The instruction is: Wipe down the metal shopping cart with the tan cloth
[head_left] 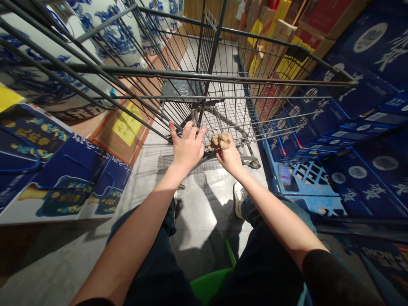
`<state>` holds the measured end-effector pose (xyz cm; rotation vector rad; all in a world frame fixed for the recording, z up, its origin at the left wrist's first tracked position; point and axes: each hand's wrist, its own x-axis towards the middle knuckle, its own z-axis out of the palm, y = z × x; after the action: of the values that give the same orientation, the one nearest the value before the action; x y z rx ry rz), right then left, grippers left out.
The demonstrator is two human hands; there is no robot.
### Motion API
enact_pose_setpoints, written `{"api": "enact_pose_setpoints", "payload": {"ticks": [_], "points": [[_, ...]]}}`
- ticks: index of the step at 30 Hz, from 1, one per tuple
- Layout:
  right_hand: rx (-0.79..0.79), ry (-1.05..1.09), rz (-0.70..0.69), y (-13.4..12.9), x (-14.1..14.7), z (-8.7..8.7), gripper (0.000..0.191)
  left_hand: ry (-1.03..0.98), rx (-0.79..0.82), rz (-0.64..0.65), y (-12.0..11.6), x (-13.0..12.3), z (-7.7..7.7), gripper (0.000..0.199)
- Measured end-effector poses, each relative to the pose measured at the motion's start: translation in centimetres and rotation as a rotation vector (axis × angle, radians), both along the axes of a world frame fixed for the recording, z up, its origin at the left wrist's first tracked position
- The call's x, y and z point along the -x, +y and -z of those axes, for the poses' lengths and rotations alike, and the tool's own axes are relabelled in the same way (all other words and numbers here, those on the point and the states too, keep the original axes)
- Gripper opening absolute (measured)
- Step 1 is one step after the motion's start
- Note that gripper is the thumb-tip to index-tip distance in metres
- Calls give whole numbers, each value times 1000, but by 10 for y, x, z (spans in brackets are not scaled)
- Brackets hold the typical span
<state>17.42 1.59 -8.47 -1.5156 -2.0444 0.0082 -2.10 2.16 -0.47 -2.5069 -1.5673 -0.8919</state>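
A dark metal shopping cart (219,79) stands in front of me. My left hand (188,146) has its fingers spread at the lower wires of the cart, holding nothing. To its right, my right hand (230,159) is closed on a crumpled light-brown cloth (220,141), which lies against the low edge of the basket. The fingertips of the right hand are partly hidden by the cloth.
Blue boxes (357,172) are stacked on a blue plastic pallet (309,176) at right. Blue-and-white jars (111,29) and blue gift boxes (66,191) line the left. A green seat (212,287) is between my legs.
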Motion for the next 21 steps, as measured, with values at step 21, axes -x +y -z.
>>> {"api": "enact_pose_setpoints", "payload": {"ticks": [21], "points": [[-38,111,-24,-2,20,-21,54,-15,20,-3,0,0,-2,53]]}}
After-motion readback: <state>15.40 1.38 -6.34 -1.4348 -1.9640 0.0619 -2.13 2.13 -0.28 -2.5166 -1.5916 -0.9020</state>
